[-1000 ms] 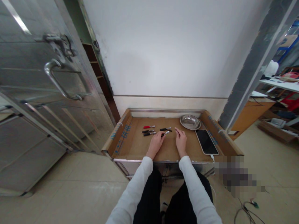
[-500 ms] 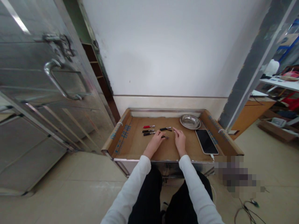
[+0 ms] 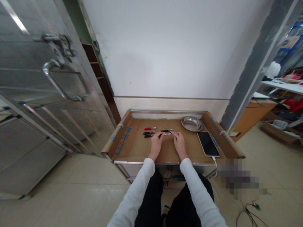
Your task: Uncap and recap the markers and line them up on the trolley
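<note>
My left hand (image 3: pixel 156 144) pinches a black-and-clear pen (image 3: pixel 167 134) that points to the right. The fingers of my right hand (image 3: pixel 179 143) are closed at the pen's right end; any small part between them is too hidden to make out. Just beyond my fingertips lies another black pen (image 3: pixel 166 130) on the cardboard. To the left of my left hand, two black pens (image 3: pixel 147 133) lie side by side, with a red pen (image 3: pixel 149 128) behind them.
The cardboard-lined tray table (image 3: pixel 138 151) has raised sides. A round metal dish (image 3: pixel 192 123) stands at its back right, and a phone (image 3: pixel 208 143) with a white cable lies in front of it. A metal door (image 3: pixel 71 78) is on the left; cables (image 3: pixel 248 212) lie on the floor at right.
My hands have come closer together. The pen in my left hand has turned level, and my right fingers have moved left and down to meet its end.
</note>
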`<action>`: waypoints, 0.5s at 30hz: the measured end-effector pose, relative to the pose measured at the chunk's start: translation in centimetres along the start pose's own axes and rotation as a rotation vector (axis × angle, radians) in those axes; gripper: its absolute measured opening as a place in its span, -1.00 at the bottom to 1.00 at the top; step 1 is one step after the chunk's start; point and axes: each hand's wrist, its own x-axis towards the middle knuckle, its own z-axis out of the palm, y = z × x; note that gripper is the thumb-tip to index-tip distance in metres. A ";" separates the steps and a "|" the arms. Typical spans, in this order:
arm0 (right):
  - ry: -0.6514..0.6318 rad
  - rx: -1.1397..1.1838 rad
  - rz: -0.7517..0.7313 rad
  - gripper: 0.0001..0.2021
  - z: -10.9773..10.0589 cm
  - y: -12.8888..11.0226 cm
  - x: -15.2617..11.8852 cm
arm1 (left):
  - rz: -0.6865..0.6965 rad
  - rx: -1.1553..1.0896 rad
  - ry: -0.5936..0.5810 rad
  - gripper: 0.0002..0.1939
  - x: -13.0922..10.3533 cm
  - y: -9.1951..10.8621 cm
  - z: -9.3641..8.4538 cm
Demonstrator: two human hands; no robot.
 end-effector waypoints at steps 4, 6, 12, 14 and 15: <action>0.018 0.011 0.014 -0.63 0.0 0.0 0.1 | -0.080 -0.033 0.025 -0.77 -0.4 0.1 0.4; 0.040 0.011 0.019 -0.63 0.0 0.0 0.1 | -0.115 -0.051 0.040 -0.76 -0.6 0.1 0.7; 0.008 0.013 -0.028 -0.62 -0.1 -0.4 0.0 | -0.183 -0.082 0.058 -0.76 -1.0 1.3 1.0; -0.001 0.029 -0.040 -0.59 -0.2 -0.7 0.1 | -0.188 -0.088 0.059 -0.77 -1.1 1.8 1.0; -0.022 0.045 -0.058 -0.57 -0.3 -0.9 0.1 | -0.186 -0.090 0.055 -0.77 -1.1 2.0 1.0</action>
